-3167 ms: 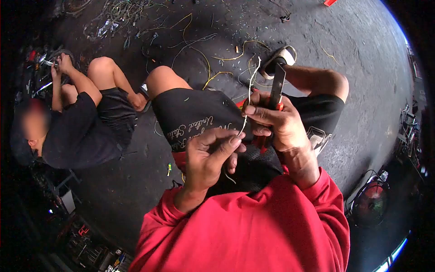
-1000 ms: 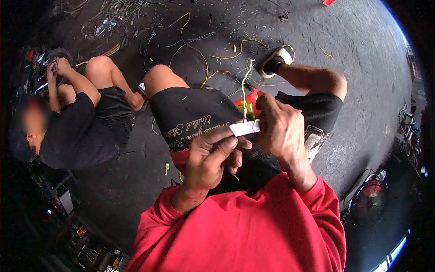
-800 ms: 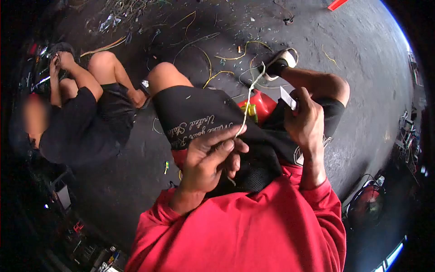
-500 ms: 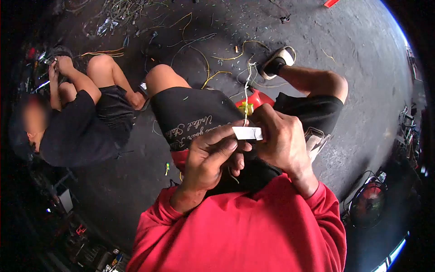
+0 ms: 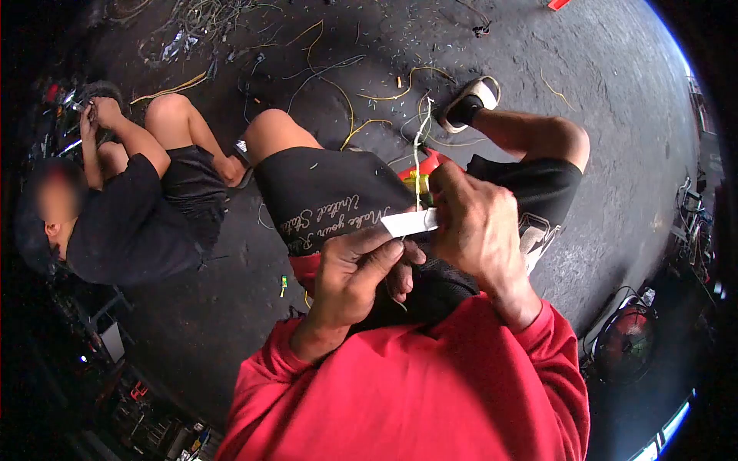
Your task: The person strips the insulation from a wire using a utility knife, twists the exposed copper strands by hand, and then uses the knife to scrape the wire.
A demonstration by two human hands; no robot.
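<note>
White script on the left leg of the black shorts (image 5: 323, 192) appears to read "Make your" and "United States". The left hand (image 5: 357, 269) covers the rest. A white print on the other leg is illegible.

A: Wire (image 5: 416, 150)?
B: Thin and pale, it is standing nearly upright over the black shorts (image 5: 323, 192), with its tip fraying.
A: Blade (image 5: 406, 223)?
B: Flat and whitish, it is lying crosswise above the shorts and is touching the wire's lower end.
</note>
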